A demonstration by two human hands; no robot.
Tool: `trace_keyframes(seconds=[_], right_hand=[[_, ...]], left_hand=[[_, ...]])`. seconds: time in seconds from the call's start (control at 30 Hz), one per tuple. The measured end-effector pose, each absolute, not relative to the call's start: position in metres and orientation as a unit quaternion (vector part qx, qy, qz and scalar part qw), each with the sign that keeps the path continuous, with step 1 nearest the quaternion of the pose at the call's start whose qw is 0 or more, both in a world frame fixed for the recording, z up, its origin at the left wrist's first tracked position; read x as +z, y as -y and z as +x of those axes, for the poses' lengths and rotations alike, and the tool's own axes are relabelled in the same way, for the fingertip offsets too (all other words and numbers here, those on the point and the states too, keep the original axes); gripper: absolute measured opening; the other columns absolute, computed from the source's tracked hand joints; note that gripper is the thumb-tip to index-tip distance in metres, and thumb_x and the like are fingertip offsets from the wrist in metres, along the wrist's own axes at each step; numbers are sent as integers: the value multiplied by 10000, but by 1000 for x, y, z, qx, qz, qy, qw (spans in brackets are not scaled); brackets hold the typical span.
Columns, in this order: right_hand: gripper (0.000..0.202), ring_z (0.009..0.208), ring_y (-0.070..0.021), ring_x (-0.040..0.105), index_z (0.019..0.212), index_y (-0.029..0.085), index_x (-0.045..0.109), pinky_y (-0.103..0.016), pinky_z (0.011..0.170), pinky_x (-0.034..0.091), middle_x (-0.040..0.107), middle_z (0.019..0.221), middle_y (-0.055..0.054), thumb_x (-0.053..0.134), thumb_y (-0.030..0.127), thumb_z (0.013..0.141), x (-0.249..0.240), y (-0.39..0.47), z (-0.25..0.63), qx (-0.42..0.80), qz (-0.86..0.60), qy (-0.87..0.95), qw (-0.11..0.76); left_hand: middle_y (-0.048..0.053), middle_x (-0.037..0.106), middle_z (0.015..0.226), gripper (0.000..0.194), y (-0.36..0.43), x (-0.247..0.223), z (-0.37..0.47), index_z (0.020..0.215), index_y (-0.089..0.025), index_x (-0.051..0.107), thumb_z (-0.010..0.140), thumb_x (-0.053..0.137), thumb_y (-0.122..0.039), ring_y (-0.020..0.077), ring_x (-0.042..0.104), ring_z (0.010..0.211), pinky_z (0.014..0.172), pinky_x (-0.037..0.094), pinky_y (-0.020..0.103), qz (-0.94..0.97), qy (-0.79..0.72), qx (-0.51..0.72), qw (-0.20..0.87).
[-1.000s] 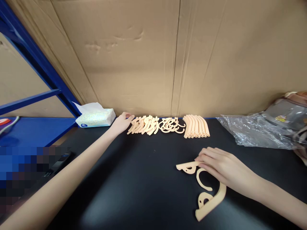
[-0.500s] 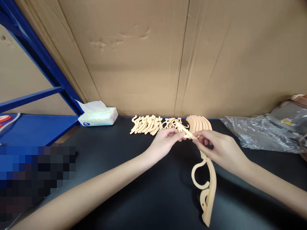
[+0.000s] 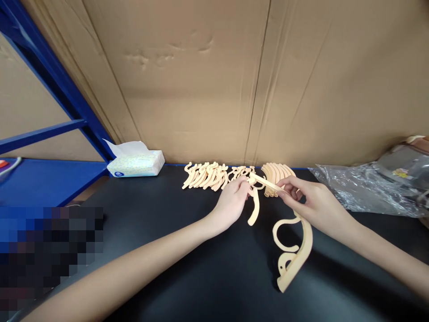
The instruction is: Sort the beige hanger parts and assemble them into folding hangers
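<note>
My left hand is closed in a pinch around the joint end of a beige folding clothes hanger. One hanger arm hangs down below those fingers. A second, straight-looking arm spans the gap between my hands, and my right hand pinches its far end between thumb and fingers. Below my right hand lies another hanger piece with a curved bar, an open hook and a small looped end; its upper end is hidden behind the hand.
At the back of the black table lie a pile of curved hanger arms, small hooks and a neat row of arms. A tissue pack stands left; clear plastic bags lie right. Cardboard rises behind.
One hanger arm has swung down below my left hand. My right hand has moved slightly right, and the hanger piece below it has shifted and turned.
</note>
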State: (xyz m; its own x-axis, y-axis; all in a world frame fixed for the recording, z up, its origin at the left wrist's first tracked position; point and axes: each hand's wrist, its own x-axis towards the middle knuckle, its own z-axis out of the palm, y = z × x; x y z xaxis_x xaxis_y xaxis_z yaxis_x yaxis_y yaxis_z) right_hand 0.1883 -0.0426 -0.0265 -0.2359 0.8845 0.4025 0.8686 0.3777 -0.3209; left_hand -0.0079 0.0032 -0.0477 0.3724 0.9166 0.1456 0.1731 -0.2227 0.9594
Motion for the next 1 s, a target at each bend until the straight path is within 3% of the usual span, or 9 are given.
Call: trace_keyframes(seconds=[0.13, 0.3, 0.47, 0.6, 0.73, 0.8, 0.9, 1.0], right_hand=[[210, 748, -193, 665, 999, 192, 575, -278, 548, 432, 704, 919, -63, 381, 243, 936, -35, 41, 184, -175, -499, 825, 199], [240, 589, -177, 620, 886, 160, 592, -290, 546, 370, 653, 682, -49, 364, 92, 918, -40, 39, 174, -313, -438, 833, 126], [246, 575, -183, 602, 931, 127, 587, -291, 576, 385, 634, 660, -52, 384, 19, 843, -40, 39, 171, -335, -423, 837, 96], [254, 484, -169, 552, 870, 144, 581, -277, 516, 338, 595, 570, -34, 363, 22, 822, -38, 38, 175, -277, -440, 846, 119], [242, 432, -165, 499, 826, 178, 565, -268, 439, 238, 543, 502, -25, 340, 198, 914, -30, 40, 177, -210, -503, 831, 111], [290, 409, -142, 464, 764, 192, 533, -264, 438, 247, 525, 494, -9, 317, 276, 937, -21, 42, 178, -106, -544, 823, 128], [371, 499, -119, 498, 649, 201, 461, -251, 528, 361, 536, 567, 1, 296, 327, 957, 3, 44, 184, 135, -551, 800, 197], [403, 509, -109, 471, 631, 198, 470, -250, 517, 374, 494, 591, 8, 363, 432, 940, 27, 45, 196, 332, -523, 738, 268]], left_hand=[[-37, 379, 563, 247, -1, -55, -7, 635, -209, 356, 880, 325, -223, 132, 394, 533, 550, 324, 280, 704, -387, 363, 471], [-46, 384, 565, 269, 3, -58, -5, 654, -211, 346, 915, 313, -267, 123, 404, 513, 558, 337, 274, 731, -372, 331, 466], [-13, 496, 614, 387, 15, -51, -3, 691, -208, 420, 957, 263, -440, 142, 489, 533, 544, 346, 290, 759, -374, 276, 456], [11, 489, 665, 286, 21, -40, -5, 736, -221, 387, 956, 277, -366, 179, 475, 598, 574, 323, 319, 788, -397, 256, 396], [33, 515, 725, 338, 24, -31, -6, 760, -222, 364, 976, 166, -393, 192, 491, 648, 595, 335, 328, 825, -397, 227, 331], [27, 514, 720, 320, 25, -27, -7, 786, -220, 367, 976, 171, -386, 183, 487, 630, 581, 329, 321, 835, -396, 227, 306], [3, 489, 694, 266, 14, -16, -14, 821, -213, 379, 968, 215, -363, 161, 458, 591, 561, 325, 299, 849, -399, 225, 264], [-6, 495, 695, 307, -18, -3, -35, 770, -196, 436, 949, 273, -385, 129, 469, 588, 534, 340, 253, 830, -417, 190, 317]])
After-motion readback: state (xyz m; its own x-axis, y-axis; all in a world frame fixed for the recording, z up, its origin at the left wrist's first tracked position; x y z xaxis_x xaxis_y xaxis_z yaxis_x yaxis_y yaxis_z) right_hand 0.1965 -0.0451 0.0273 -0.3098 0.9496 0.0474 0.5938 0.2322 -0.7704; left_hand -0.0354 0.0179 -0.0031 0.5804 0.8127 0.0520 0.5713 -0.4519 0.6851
